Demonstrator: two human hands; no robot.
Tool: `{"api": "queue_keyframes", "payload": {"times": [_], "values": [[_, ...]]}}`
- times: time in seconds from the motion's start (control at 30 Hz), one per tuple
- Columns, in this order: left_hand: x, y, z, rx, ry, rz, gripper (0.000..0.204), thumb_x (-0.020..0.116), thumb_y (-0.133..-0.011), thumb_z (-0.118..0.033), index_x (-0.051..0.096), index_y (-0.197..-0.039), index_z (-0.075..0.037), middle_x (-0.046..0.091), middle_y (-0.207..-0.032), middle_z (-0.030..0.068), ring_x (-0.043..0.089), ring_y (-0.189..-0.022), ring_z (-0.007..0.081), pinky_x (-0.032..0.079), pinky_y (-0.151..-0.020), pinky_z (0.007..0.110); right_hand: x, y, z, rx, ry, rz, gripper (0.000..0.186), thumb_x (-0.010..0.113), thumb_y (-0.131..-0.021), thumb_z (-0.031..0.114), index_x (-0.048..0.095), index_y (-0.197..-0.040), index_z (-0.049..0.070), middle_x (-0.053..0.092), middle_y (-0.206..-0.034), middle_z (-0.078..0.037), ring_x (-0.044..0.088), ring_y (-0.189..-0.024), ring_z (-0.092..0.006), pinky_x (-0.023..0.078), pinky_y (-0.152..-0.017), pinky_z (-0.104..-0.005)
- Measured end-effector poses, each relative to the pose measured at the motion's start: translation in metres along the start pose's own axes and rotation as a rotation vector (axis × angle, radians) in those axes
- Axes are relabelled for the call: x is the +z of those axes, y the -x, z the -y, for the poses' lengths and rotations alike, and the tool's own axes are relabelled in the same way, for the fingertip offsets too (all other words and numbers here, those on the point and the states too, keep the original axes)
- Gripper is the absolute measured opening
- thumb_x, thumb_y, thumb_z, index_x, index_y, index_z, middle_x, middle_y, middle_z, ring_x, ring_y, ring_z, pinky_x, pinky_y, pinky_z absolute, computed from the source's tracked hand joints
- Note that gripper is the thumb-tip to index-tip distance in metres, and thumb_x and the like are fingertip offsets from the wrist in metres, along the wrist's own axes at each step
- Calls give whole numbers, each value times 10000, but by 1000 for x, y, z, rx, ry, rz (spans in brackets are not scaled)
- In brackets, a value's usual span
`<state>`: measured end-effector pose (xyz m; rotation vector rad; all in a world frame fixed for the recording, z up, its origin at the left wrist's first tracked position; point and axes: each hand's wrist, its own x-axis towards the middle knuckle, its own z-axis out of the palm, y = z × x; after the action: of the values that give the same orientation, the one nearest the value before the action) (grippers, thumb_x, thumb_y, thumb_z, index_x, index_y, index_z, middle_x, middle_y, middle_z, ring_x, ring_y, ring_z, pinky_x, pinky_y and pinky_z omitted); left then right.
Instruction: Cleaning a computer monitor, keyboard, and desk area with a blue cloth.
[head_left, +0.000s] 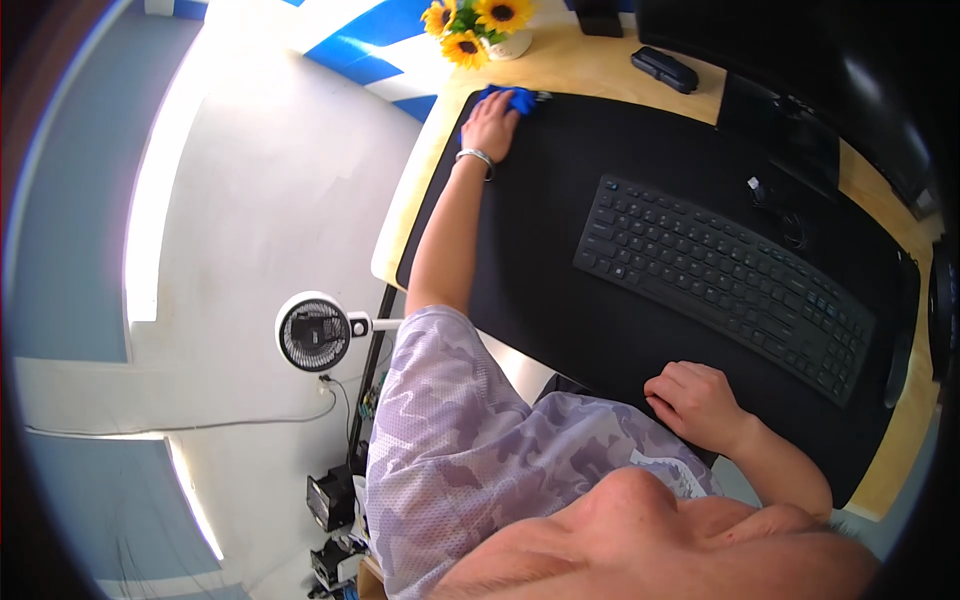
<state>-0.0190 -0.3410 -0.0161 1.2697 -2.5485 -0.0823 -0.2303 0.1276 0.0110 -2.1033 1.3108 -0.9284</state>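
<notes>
My left arm reaches out to the far left corner of the black desk mat [535, 240]. There my left hand [488, 127], with a silver bangle at its wrist, presses its fingers onto a bunched blue cloth [521, 100]. Part of the cloth is covered by the fingers. My right hand [697, 405] rests on the near edge of the mat, its fingers curled in, and nothing shows in it. Just beyond that hand lies a black keyboard [725, 280], set at a slant.
Sunflowers in a white pot [510, 45] stand beyond the cloth. A black case [664, 70] lies before the monitor [800, 50]. A coiled cable [780, 212] sits behind the keyboard. Left of the wooden desk [392, 245], a white fan [313, 333] juts out.
</notes>
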Motion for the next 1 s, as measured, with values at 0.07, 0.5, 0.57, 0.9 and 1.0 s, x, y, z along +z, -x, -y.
{"api": "queue_keyframes", "payload": {"times": [0.07, 0.5, 0.57, 0.9, 1.0], "values": [[8, -16, -1, -193, -87, 0, 530, 527, -985, -386, 468, -1479, -205, 435, -1549, 109, 402, -1426, 344, 357, -1149, 489, -2, -3, -2, -7, 2, -6, 119, 734, -827, 117, 635, -888, 93, 573, -799, -44, 628, -735, -234, 523, -652, -358], [27, -9, -173, 584, 108, 303, 556, 536, -1010, -357, 393, -1539, -261, 330, -1628, 73, 289, -1503, 335, 286, -1171, 553, 1, 3, -6, -10, -30, -21, 101, 716, -846, 127, 637, -899, 93, 580, -805, -41, 641, -742, -234, 531, -637, -357], [23, -20, -156, 665, 135, 311, 541, 534, -1013, -344, 410, -1532, -253, 350, -1617, 80, 300, -1497, 333, 295, -1176, 523, 2, 2, -5, -18, -23, -10, 101, 717, -845, 125, 640, -901, 93, 581, -807, -41, 641, -744, -234, 532, -640, -358], [8, -11, 17, 136, 55, 47, 517, 554, -996, -333, 478, -1481, -172, 471, -1520, 135, 420, -1415, 330, 337, -1168, 415, 5, 4, -9, -52, -41, -39, 129, 723, -831, 117, 624, -908, 89, 571, -810, -52, 636, -751, -244, 530, -654, -367], [-17, 47, 90, -80, 35, -24, 520, 526, -1015, -330, 454, -1496, -148, 463, -1523, 151, 416, -1414, 346, 322, -1173, 421, 8, 7, -10, -71, -33, -53, 127, 719, -833, 113, 612, -898, 91, 565, -813, -52, 635, -754, -244, 528, -665, -367]]}}
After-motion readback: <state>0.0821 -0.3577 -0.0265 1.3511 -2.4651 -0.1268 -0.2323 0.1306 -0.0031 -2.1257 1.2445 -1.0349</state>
